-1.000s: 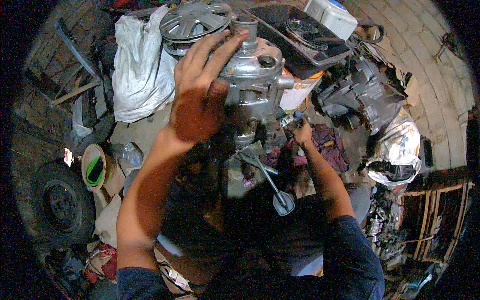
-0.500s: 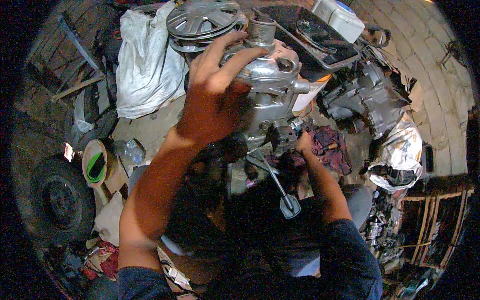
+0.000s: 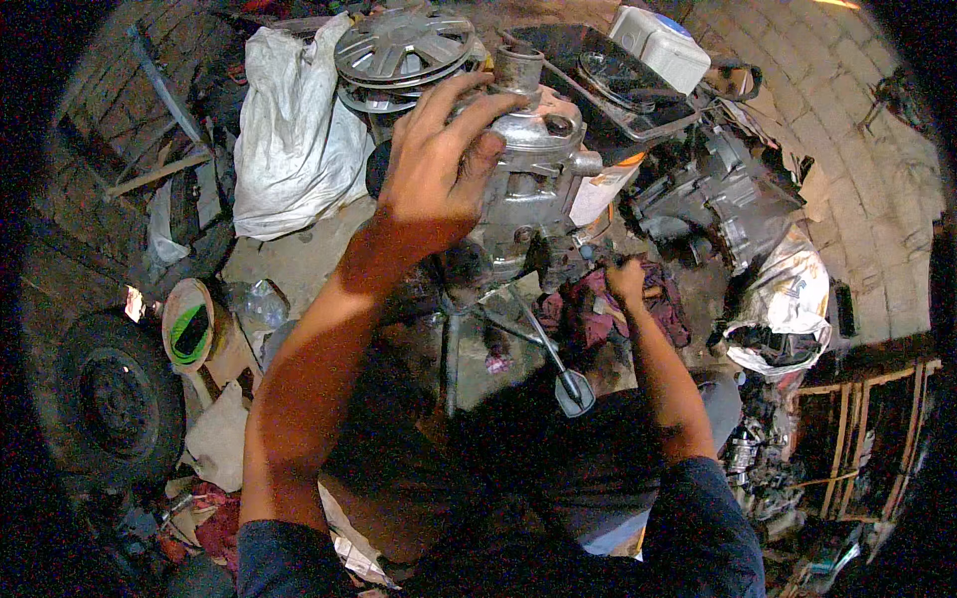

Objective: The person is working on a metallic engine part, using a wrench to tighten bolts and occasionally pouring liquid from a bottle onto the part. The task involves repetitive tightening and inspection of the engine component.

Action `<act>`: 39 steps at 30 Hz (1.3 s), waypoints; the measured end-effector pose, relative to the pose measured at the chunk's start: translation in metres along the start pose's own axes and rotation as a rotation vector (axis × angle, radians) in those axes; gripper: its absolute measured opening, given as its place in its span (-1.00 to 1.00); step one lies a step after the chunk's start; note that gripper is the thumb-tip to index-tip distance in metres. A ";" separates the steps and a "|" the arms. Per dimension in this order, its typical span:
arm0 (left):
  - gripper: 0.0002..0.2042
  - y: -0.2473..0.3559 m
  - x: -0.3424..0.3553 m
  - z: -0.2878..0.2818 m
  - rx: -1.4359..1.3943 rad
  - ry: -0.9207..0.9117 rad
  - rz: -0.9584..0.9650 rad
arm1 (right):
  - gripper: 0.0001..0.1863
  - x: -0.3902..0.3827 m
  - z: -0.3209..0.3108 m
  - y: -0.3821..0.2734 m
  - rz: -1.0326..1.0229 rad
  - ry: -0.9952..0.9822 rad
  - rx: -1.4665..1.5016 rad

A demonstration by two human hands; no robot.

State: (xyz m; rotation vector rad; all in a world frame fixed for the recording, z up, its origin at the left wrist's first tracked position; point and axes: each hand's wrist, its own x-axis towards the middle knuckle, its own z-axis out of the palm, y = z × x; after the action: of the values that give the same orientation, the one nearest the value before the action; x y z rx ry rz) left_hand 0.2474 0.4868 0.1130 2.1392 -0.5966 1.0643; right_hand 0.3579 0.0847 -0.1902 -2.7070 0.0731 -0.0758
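My left hand (image 3: pixel 439 174) lies over the upper left of a silver metal housing (image 3: pixel 528 189), fingers curved round the top beside its short cylindrical neck (image 3: pixel 518 72). The housing stands upright over tubular metal legs (image 3: pixel 451 359). My right hand (image 3: pixel 626 279) is closed low at the housing's right, near its lower fitting (image 3: pixel 583 254); what its fingers hold is too small and dark to make out. A maroon rag (image 3: pixel 668 309) lies under and beside that hand, and a rod with a flat end (image 3: pixel 573 394) slants below the housing.
Behind stand stacked grey wheel covers (image 3: pixel 404 40), a black tray (image 3: pixel 663 115) and a white container (image 3: pixel 658 50). A white sack (image 3: pixel 289 140), bucket (image 3: pixel 169 319) and tyre (image 3: pixel 120 399) are left. A dark gearbox casing (image 3: pixel 718 199) and bag (image 3: pixel 783 289) are right.
My left hand and the housing top sit slightly right of where they were a second ago. My right hand has shifted rightward, a little away from the lower fitting.
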 end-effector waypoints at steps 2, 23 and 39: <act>-0.70 0.002 0.002 0.002 -0.021 0.044 -0.002 | -0.49 0.001 -0.041 -0.032 0.029 0.101 0.051; -0.55 -0.005 0.031 0.003 -0.279 -0.062 -0.174 | -0.87 -0.144 -0.202 -0.282 -0.578 0.171 0.239; -0.58 0.009 0.039 0.002 -0.439 -0.093 -0.363 | -0.75 -0.144 -0.218 -0.310 -0.536 0.116 -0.201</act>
State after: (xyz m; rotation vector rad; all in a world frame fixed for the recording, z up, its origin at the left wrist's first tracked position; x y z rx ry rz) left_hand 0.2645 0.4754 0.1472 1.8218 -0.4147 0.5750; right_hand 0.2123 0.2839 0.1319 -2.8413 -0.6440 -0.4020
